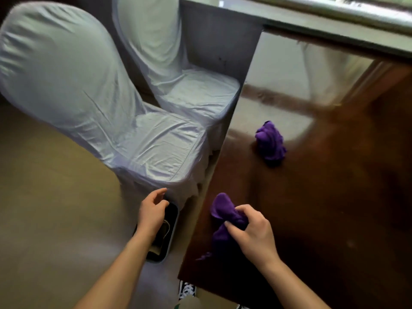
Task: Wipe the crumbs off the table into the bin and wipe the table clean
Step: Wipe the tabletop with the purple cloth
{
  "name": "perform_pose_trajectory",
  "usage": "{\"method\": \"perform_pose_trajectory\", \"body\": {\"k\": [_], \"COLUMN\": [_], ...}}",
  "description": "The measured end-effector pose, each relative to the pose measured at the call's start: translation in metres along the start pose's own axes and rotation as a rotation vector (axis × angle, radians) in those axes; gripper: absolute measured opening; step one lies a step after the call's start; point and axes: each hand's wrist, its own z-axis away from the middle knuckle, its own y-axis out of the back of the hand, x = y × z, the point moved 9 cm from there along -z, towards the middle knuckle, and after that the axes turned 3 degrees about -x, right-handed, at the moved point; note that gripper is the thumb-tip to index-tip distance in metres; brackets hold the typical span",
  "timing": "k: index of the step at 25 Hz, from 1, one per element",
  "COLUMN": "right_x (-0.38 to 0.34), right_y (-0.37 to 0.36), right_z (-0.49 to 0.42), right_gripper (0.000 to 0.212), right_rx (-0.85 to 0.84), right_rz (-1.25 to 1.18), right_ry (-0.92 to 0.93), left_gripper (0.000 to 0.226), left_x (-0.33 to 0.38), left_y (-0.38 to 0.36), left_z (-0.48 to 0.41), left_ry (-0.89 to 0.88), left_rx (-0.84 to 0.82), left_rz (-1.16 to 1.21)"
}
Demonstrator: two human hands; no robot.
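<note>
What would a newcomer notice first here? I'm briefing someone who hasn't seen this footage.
Probably the purple cloth bunched in the right hand near the edge of the glossy brown table, with a second purple cloth lying farther along. Then the left hand over the dark bin on the floor, beside two white-covered chairs.

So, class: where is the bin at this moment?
In the head view the bin stands on the floor at lower centre, under the left hand, between the nearer covered chair and the table edge.
</note>
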Motion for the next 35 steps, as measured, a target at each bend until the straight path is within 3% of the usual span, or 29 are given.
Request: {"method": "perform_pose_trajectory", "body": {"k": [3, 9, 15, 20, 24, 27, 30, 32, 35], "right_x": [0.016, 0.057, 0.083, 0.088, 0.084, 0.043, 0.023, 0.013, 0.005], "right_y": [0.033, 0.125, 0.199, 0.201, 0.181, 0.160, 0.112, 0.102, 0.128], "right_z": [-0.002, -0.026, -0.109, -0.191, -0.217, -0.224, -0.245, -0.253, -0.234], "right_gripper": [0.025, 0.024, 0.024, 0.026, 0.043, 0.052, 0.063, 0.058, 0.039], "right_rx": [0.032, 0.212, 0.365, 0.325, 0.268, 0.336, 0.068, -0.031, 0.081], "right_rz": [-0.092, -0.165, -0.148, -0.040, 0.209, 0.526, 0.782, 0.799, 0.522], "right_ry": [-0.052, -0.124, -0.156, -0.178, -0.193, 0.048, 0.057, 0.062, 0.105], "left_gripper": [0.041, 0.043, 0.062, 0.068, 0.068, 0.066, 0.062, 0.061, 0.061], "left_x": [0.052, 0.155, 0.169, 0.164, 0.162, 0.165, 0.165, 0.165, 0.168], "left_y": [-0.037, -0.148, -0.248, -0.279, -0.279, -0.278, -0.276, -0.274, -0.273], "left_z": [0.012, 0.042, 0.002, -0.026, -0.026, -0.027, -0.027, -0.027, -0.026], "left_ry": [-0.120, -0.558, -0.517, -0.550, -0.600, -0.591, -0.593, -0.610, -0.653], "left_rx": [-0.061, -0.186, -0.222, -0.124, -0.054, -0.066, -0.077, -0.061, -0.025], "left_rz": [-0.101, -0.481, -0.908, -1.150, -1.205, -1.186, -1.126, -1.091, -1.049]}}
